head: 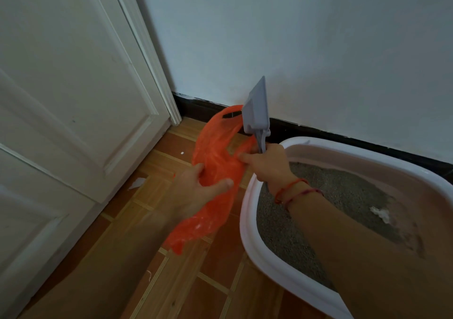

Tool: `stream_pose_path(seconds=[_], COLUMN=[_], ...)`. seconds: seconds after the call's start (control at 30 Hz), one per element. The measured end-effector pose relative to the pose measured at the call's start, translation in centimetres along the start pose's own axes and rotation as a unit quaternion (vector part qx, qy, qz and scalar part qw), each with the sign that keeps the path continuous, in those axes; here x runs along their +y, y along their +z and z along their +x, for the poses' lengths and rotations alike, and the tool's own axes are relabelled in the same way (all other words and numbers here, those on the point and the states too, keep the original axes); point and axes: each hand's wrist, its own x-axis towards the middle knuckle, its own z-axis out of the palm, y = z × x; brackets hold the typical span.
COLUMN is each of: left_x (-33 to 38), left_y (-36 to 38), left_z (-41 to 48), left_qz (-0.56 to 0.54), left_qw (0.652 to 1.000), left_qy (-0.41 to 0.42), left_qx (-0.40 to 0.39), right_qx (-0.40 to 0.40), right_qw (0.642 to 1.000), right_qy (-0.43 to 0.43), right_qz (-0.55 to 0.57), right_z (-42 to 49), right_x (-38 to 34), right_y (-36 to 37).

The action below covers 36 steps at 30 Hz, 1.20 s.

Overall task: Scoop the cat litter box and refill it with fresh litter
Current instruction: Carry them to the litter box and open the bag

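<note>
Here, the litter box [247, 220] sits on the floor to the person's right. Over its near-left rim, the right hand [268, 164] grips an upright scoop [256, 112]; the left hand [196, 191] pinches an orange bag [215, 171] just beside it.

The wooden parquet floor [191, 291] runs from the white door at its left edge to the dark skirting board along its far edge. A white litter box [264, 267] holding grey litter sits on it at the right, near that far edge. Small white scraps [137, 183] lie beside the door.
</note>
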Motion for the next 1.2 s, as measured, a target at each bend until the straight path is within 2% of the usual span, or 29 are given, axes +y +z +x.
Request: stream_pose_path(seconds=[0.13, 0.3, 0.4, 0.57, 0.7, 0.77, 0.9, 1.03, 1.1, 1.2], left_x=[1.9, 1.8, 1.1, 0.5, 0.9, 0.5, -0.3, -0.2, -0.2, 0.3], left_y=[0.0, 0.5, 0.1, -2.3, -3.2, -3.2, -3.4, -3.3, -3.3, -3.1], left_z=[0.9, 3.1, 4.1, 5.7, 6.1, 6.1, 5.8, 5.2, 5.1, 5.2], left_qz=[-0.163, -0.151, -0.143, -0.119, -0.071, -0.05, -0.026, 0.011, 0.022, 0.025], left_qw=[0.981, 0.974, 0.966, 0.939, 0.943, 0.947, 0.949, 0.951, 0.955, 0.96], left_qy=[-0.105, -0.153, -0.161, -0.137, -0.074, -0.051, -0.024, -0.024, -0.018, -0.003], left_qx=[0.003, 0.069, 0.141, 0.292, 0.316, 0.312, 0.314, 0.307, 0.295, 0.279], right_qx=[-0.022, -0.004, 0.003, -0.075, -0.17, -0.145, 0.027, 0.165, 0.15, 0.022], right_qw=[0.999, 0.999, 1.0, 0.993, 0.98, 0.985, 0.999, 0.985, 0.985, 0.973], right_qy=[-0.041, -0.039, 0.009, 0.089, 0.092, 0.077, 0.03, -0.039, -0.074, -0.096], right_qz=[-0.01, -0.02, -0.004, 0.027, -0.034, -0.06, 0.005, 0.031, -0.048, -0.21], right_z=[-0.5, -1.5, -2.4, -5.0, -6.7, -6.6, -4.8, -2.2, -1.1, 0.1], right_x=[0.0, 0.9, 1.9, 3.3, 3.0, 2.2, 0.3, -1.8, -2.4, -2.5], right_y=[0.0, 0.2, 0.2, 0.7, 1.1, 0.2, -3.1, -5.8, -6.2, -4.8])
